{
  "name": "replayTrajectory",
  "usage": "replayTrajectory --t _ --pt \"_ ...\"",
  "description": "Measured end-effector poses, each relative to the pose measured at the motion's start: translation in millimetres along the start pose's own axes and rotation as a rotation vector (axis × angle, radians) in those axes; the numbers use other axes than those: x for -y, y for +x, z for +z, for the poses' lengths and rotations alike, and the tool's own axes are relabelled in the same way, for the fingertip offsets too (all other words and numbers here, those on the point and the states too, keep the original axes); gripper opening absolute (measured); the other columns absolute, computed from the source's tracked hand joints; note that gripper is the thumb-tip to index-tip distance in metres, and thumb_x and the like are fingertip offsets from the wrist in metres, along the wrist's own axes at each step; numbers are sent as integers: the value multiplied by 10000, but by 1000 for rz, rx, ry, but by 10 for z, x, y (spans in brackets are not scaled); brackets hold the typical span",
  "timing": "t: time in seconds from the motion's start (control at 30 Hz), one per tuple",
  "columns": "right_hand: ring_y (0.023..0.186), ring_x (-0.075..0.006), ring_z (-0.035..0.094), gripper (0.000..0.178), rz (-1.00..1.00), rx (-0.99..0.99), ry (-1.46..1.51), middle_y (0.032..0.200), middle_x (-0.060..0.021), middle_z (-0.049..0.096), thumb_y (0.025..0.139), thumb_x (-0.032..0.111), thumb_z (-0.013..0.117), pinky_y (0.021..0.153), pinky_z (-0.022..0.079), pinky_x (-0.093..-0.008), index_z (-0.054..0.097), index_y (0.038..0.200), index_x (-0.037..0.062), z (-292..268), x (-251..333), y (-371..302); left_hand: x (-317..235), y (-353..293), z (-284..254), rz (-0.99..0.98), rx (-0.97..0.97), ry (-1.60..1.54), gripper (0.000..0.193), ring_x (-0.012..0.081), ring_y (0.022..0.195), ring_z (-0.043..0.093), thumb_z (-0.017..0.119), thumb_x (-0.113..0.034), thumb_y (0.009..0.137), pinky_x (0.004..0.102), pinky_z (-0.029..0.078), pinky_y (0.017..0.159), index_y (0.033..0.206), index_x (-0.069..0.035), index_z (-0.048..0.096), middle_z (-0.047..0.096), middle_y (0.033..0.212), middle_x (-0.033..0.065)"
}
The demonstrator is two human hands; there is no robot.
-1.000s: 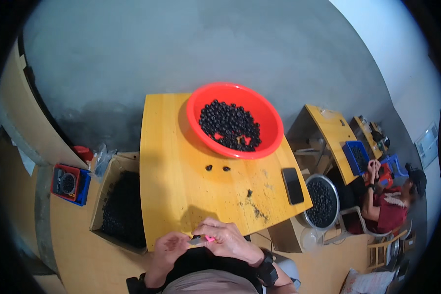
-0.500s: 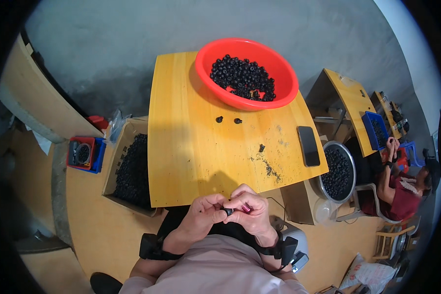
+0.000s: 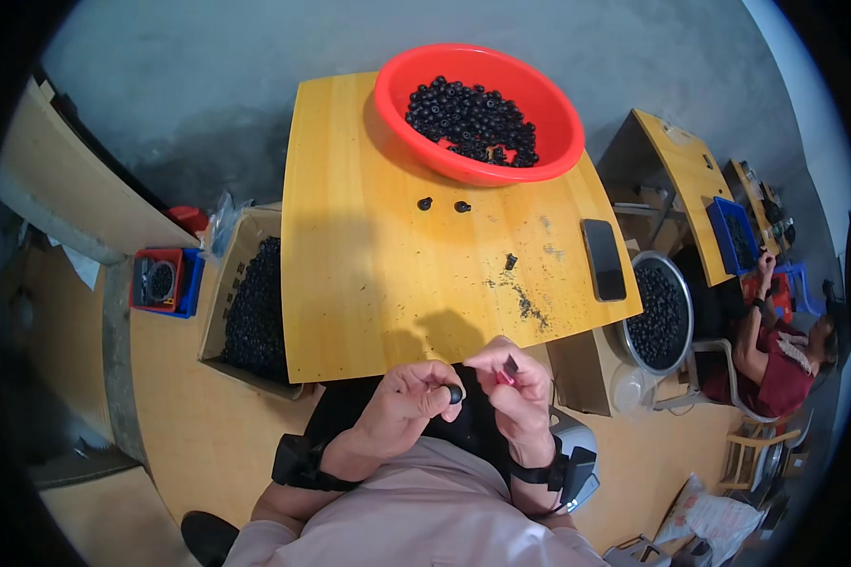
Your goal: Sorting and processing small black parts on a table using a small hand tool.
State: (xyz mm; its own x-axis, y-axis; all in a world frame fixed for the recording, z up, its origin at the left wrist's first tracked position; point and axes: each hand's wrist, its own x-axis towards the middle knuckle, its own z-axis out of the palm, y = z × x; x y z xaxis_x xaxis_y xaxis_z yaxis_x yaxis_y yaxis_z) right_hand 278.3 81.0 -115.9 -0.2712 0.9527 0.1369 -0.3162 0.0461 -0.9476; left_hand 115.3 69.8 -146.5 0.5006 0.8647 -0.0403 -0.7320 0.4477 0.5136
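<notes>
Black Piece and Pink-Handled Blade, Held Apart

A small black piece (image 3: 455, 394) sits pinched between the thumb and fingers of the left hand (image 3: 402, 406). It looks rounded and smooth, dome-like on the side that shows, with a faint sheen; the rest of it is hidden by the grip. Level with it or slightly farther from the body, a pink-handled blade (image 3: 507, 375) rests in the curled right hand (image 3: 522, 402). Its bright pink handle is mostly covered by the fingers, while a short, flat, dark end sticks out, tilted away from the body. The two are near each other, with a gap between.
</notes>
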Motion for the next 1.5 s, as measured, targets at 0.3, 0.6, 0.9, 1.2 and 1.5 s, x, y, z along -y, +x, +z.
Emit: replayTrajectory --t 0.3,0.6,0.9,1.2,1.5 --pt "568 -205 561 254 -234 -53 -622 689 -87 589 790 102 586 552 443 -279 571 1017 -12 144 27 -183 68 -22 57 60 -97 -21 214 91 685 489 627 -191 822 211 380 635 887 3 567 555 768 23" --pt "539 -228 561 215 -323 -18 -681 643 -100 573 781 99 591 517 434 -293 588 968 -7 137 2 -141 64 -5 85 71 -66 9 188 70 737 511 619 -155 824 196 387 657 907 8 572 576 814 19" --pt "511 -215 537 192 -306 -12 -658 622 -101 552 784 95 588 492 420 -285 591 943 -12 138 19 -145 72 -9 48 72 -19 -10 168 61 728 508 622 -110 813 189 392 648 908 18 571 570 806 15" --pt "503 -80 430 125 102 -275 -693 594 -21 493 852 61 505 511 436 -267 571 954 31 -42 -163 40 -57 -125 238 25 -23 192 190 112 655 487 624 -134 775 222 366 606 828 34 556 543 716 61" --pt "601 -51 357 325 15 -11 -128 655 65 356 915 227 480 736 413 -233 504 1142 -5 29 -70 -1 -57 -128 31 77 -38 70 311 128 606 462 628 -274 809 250 360 581 778 19 527 507 681 82"
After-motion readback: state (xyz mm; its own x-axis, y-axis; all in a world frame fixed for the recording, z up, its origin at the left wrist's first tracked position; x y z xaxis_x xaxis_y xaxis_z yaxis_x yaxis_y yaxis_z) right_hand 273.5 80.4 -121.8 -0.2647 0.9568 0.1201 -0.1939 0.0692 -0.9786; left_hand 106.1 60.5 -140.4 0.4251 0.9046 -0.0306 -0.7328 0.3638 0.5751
